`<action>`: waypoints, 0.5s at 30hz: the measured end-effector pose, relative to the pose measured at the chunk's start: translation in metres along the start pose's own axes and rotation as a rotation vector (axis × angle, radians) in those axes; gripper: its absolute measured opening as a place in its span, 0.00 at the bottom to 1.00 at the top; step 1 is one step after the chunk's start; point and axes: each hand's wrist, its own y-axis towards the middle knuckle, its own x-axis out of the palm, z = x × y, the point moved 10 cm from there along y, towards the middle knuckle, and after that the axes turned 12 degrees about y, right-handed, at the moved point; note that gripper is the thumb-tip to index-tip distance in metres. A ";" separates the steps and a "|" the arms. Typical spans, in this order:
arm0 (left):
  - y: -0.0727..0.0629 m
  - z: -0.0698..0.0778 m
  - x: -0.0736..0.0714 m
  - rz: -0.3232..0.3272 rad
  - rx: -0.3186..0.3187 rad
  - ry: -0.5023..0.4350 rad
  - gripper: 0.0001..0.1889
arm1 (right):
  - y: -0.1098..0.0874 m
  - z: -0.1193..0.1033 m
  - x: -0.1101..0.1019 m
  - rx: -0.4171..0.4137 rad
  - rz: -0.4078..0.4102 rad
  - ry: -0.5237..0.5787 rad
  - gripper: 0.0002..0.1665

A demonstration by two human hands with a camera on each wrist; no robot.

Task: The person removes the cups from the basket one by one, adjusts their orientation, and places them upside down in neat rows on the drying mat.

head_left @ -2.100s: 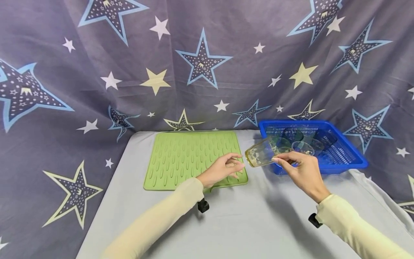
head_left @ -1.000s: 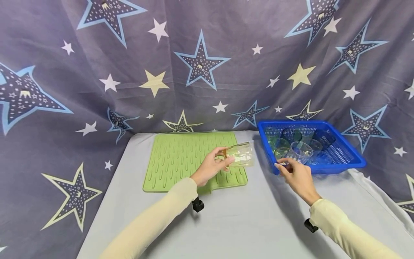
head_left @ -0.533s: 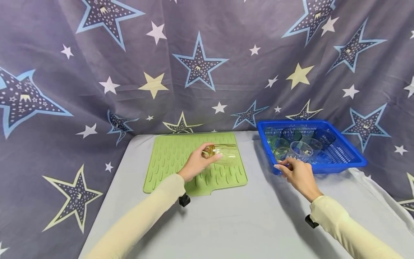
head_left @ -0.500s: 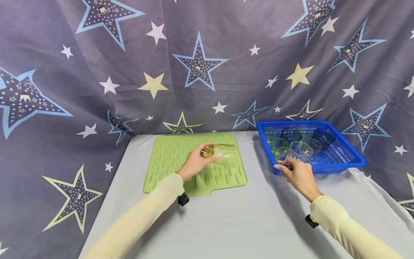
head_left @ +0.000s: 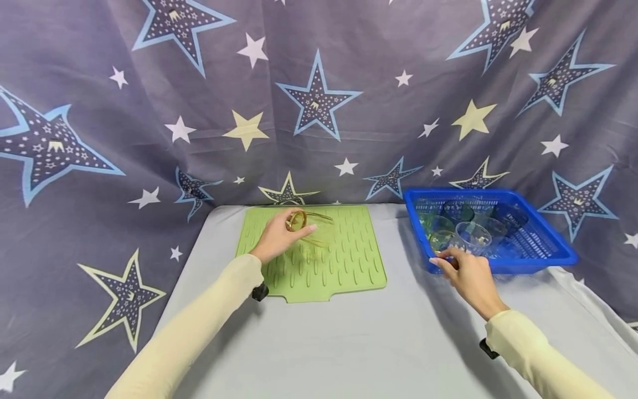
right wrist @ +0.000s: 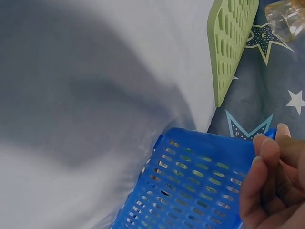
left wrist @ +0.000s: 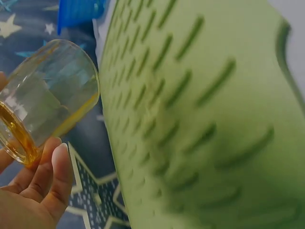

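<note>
My left hand [head_left: 275,237] holds a clear amber-tinted drinking glass [left wrist: 50,95] by its thick base. The glass lies tilted on its side above the green ridged drying mat [head_left: 344,263], its mouth pointing to the right and away from my fingers. In the left wrist view thumb and fingertips curl round the amber base, and the glass stands apart from the mat. My right hand [head_left: 471,280] pinches the rim of the blue plastic basket [right wrist: 200,171] at its near left corner. Inside the basket are several clear and tinted glasses [head_left: 473,235].
A white cloth [head_left: 329,343] covers the table under mat and basket. Behind the table hangs a grey-purple curtain [head_left: 214,100] with stars. The basket stands at the back right, a short gap from the mat's right edge.
The right hand passed the glass to the left hand, then took hold of the basket rim. Since then the left hand has carried the glass leftward over the mat.
</note>
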 end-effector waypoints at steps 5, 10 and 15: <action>0.001 -0.022 -0.018 0.024 -0.037 0.110 0.41 | 0.000 -0.002 0.000 -0.017 0.005 -0.007 0.16; 0.001 -0.040 -0.036 0.032 -0.079 0.205 0.42 | -0.002 -0.003 -0.001 -0.053 0.037 -0.024 0.13; 0.000 -0.054 -0.060 0.072 -0.105 0.281 0.42 | -0.003 -0.004 0.002 -0.078 0.057 -0.038 0.14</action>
